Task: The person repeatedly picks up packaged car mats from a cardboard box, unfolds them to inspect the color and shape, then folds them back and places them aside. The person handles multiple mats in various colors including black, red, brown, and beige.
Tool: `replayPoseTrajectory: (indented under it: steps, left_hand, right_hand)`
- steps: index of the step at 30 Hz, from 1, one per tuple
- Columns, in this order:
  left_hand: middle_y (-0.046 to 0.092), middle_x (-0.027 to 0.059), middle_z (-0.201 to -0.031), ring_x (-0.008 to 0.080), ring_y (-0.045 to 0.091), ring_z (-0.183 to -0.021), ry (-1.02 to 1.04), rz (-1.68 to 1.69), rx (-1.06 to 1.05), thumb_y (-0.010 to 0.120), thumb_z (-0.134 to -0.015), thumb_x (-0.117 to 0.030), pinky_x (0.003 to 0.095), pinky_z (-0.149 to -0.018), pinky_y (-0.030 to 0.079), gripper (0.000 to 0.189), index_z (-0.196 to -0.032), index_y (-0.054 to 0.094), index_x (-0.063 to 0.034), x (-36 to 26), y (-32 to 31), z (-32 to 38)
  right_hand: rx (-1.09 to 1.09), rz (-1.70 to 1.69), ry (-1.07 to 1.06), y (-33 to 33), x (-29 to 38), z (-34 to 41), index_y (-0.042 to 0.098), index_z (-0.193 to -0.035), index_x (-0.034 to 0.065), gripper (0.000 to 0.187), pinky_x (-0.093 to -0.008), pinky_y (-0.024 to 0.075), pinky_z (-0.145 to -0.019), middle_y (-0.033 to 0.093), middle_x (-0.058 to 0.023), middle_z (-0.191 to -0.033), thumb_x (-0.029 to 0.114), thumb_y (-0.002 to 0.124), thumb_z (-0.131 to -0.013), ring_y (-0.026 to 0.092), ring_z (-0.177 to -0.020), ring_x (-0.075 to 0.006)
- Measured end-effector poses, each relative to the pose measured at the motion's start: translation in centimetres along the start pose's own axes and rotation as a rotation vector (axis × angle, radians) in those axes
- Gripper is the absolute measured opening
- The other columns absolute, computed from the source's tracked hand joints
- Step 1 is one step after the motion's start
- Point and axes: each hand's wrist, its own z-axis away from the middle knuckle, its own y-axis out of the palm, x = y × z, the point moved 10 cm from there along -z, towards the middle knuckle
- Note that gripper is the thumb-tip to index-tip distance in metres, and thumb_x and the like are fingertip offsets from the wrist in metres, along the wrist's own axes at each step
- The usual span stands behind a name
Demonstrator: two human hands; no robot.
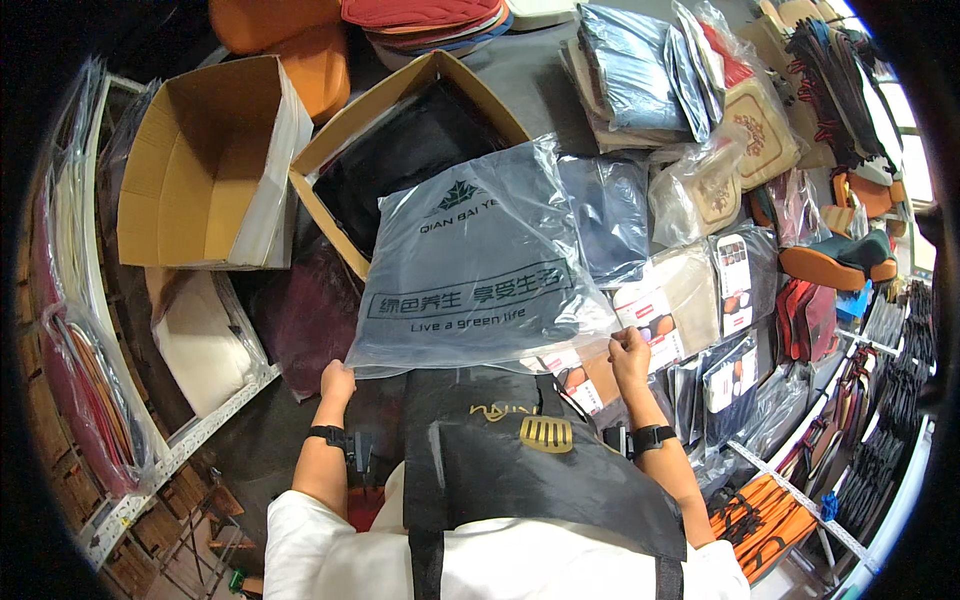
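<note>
A translucent frosted plastic bag [472, 262] with a printed leaf and writing is spread out in front of my apron. My left hand [338, 381] pinches its near left corner, and my right hand [630, 356] grips its near right corner. I cannot tell whether anything is inside the bag. Its far left part overlaps an open cardboard box [330, 217] with a dark, plastic-covered flat item [420, 142] in it. Just beyond my right hand lie plastic-wrapped mats with printed cards [652, 322].
Another open cardboard box [195, 172] stands at the left, near a white metal rack [180, 439]. Stacked cushions [427, 19] and an orange seat cover [311, 71] lie at the far side. Wrapped covers [630, 75] are piled to the right. Orange folded goods [765, 525] sit low right.
</note>
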Motion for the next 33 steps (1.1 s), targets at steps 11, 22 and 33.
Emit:
replayPoseTrajectory:
  steps: [11,22,33]
  left_hand:
    - [0.062,0.0071,-0.097,0.0230,0.058,-0.093,-0.342,1.141,0.491,0.053,-0.072,-0.022,0.0374,-0.073,0.045,0.028,-0.093,0.058,-0.0048,-0.9,4.0,2.7]
    - [0.047,0.0040,-0.068,0.0140,0.039,-0.048,-0.505,0.805,0.171,0.062,-0.085,-0.039,0.0273,-0.041,0.033,0.033,-0.089,0.056,-0.0066,-1.9,4.6,-0.3]
    - [0.061,-0.0002,-0.075,0.0058,0.053,-0.059,0.331,0.929,0.345,0.056,-0.090,-0.018,0.0201,-0.054,0.041,0.017,-0.090,0.060,-0.0015,-25.1,-11.0,6.6]
  right_hand:
    - [0.031,-0.017,0.107,1.2,-0.9,0.2,0.062,-0.084,0.0011,0.016,-0.0357,0.0492,-0.064,0.063,-0.0159,-0.072,0.011,0.062,-0.072,0.063,-0.068,-0.0261]
    - [0.079,-0.151,0.150,2.3,-0.6,0.4,0.054,-0.080,0.0000,0.010,-0.0266,0.0443,-0.043,0.054,-0.0055,-0.060,0.001,0.060,-0.072,0.055,-0.049,-0.0146]
    - [-0.063,-0.833,0.053,-9.6,8.3,-1.8,0.048,-0.073,0.0021,0.006,-0.0253,0.0405,-0.039,0.053,-0.0074,-0.061,-0.002,0.052,-0.074,0.052,-0.041,-0.0165]
